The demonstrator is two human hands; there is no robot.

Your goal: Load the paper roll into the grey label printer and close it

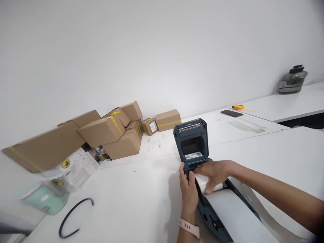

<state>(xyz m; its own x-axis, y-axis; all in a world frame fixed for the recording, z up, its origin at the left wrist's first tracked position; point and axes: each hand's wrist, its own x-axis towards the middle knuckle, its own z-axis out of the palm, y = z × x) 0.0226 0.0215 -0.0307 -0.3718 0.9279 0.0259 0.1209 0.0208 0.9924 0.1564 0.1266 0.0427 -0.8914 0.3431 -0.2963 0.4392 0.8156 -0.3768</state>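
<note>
Dark blue-grey plastic label printer (pixel 207 211), lower right of the frame, its hinged lid (pixel 191 135) raised; housing looks stiff and solid, best steadied by its side walls. Left hand (pixel 189 195): thumb and fingers clamped on the printer's side edge. Right hand (pixel 217 172): fingers spread over the smooth white paper roll (pixel 201 181); whether they grip it, one cannot tell. Roll: probably light, firm yet easily creased, liable to slip; suited to holding at both ends.
</note>
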